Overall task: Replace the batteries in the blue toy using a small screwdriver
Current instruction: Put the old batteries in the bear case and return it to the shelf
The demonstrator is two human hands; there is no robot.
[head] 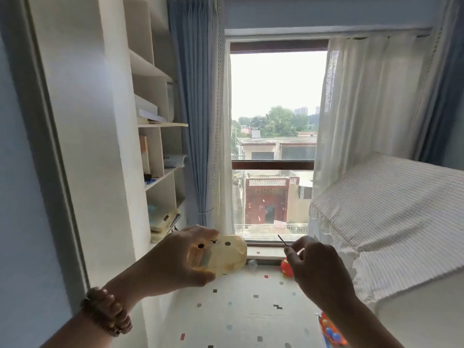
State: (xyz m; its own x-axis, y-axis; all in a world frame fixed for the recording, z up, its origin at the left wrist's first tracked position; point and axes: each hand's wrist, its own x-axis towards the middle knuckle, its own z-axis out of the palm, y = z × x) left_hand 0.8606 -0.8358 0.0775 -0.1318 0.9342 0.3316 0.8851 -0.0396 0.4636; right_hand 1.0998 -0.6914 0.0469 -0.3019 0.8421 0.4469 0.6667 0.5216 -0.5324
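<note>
My left hand [175, 259] holds up a translucent yellowish toy [226, 254] with two black dot eyes and a small mouth, in front of the window. It looks pale yellow here, not blue. My right hand [319, 267] is raised beside it, a little apart, pinching a thin dark screwdriver [282, 240] whose shaft points up and left toward the toy. The tip does not touch the toy. The screwdriver's handle is hidden inside my fingers. No batteries show.
A bed with a checked cover [389, 209] fills the right side. White shelves [160, 146] with books and boxes stand at left. A red toy [286, 267] lies below the window sill, and a colourful toy [331, 332] sits by the bed at lower right on the speckled floor mat [238, 317].
</note>
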